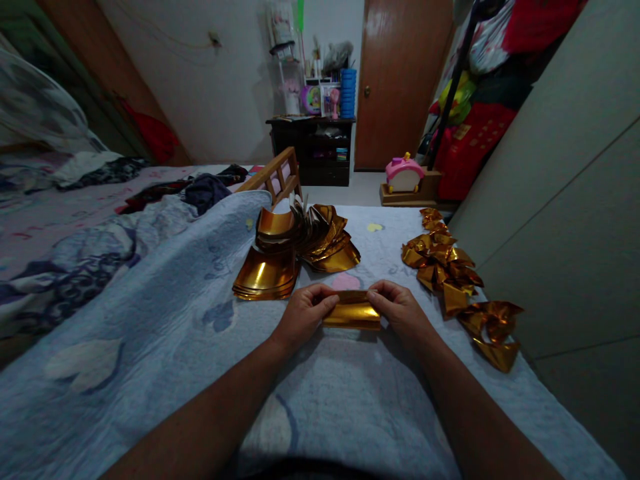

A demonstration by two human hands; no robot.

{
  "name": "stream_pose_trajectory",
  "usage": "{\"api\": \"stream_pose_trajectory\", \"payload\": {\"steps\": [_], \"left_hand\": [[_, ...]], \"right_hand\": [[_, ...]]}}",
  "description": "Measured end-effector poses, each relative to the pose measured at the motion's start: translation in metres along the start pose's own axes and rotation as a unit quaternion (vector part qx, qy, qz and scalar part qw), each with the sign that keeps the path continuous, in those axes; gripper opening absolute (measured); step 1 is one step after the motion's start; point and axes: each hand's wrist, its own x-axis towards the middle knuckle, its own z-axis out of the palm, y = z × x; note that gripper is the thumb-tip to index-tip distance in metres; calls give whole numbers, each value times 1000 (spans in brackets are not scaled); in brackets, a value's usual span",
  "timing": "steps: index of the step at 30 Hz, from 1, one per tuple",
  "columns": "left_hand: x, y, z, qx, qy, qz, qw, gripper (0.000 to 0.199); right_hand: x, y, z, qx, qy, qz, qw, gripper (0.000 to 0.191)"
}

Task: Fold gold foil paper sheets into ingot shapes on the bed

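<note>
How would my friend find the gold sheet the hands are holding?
Find the blue blanket, then the left hand and right hand. The gold sheet is between their fingers, while the fanned pile and folded shapes lie untouched.

Paired pinch, thumbs inward

The left hand and right hand sit near each other, apart, each pinching between thumb and bent fingers. Both bare forearms, left and right, reach forward, converging toward the wrists.
</note>
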Motion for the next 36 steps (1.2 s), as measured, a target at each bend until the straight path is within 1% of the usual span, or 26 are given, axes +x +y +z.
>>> {"api": "stream_pose_trajectory", "payload": {"steps": [4,8,13,17,27,33,36], "left_hand": [[0,0,0,-17,-1,-7,1000,24],[-1,1,0,-41,-3,-28,999,26],[-2,1,-1,-43,-13,-38,998,27],[-2,1,-1,-47,2,-43,998,27],[-2,0,0,-59,9,-43,997,27],[-1,-1,-1,-36,10,-34,999,25],[-1,0,-1,-50,10,-37,998,26]], "right_hand": [[0,1,-1,-6,2,-2,1000,34],[2,3,-1,-11,4,-1,1000,36],[2,4,-2,-16,2,1,1000,37],[0,3,-2,-14,6,0,1000,36],[1,4,-3,-8,7,1,1000,34],[-1,1,-2,-16,7,0,1000,33],[-1,1,-2,-19,6,0,1000,33]]}}
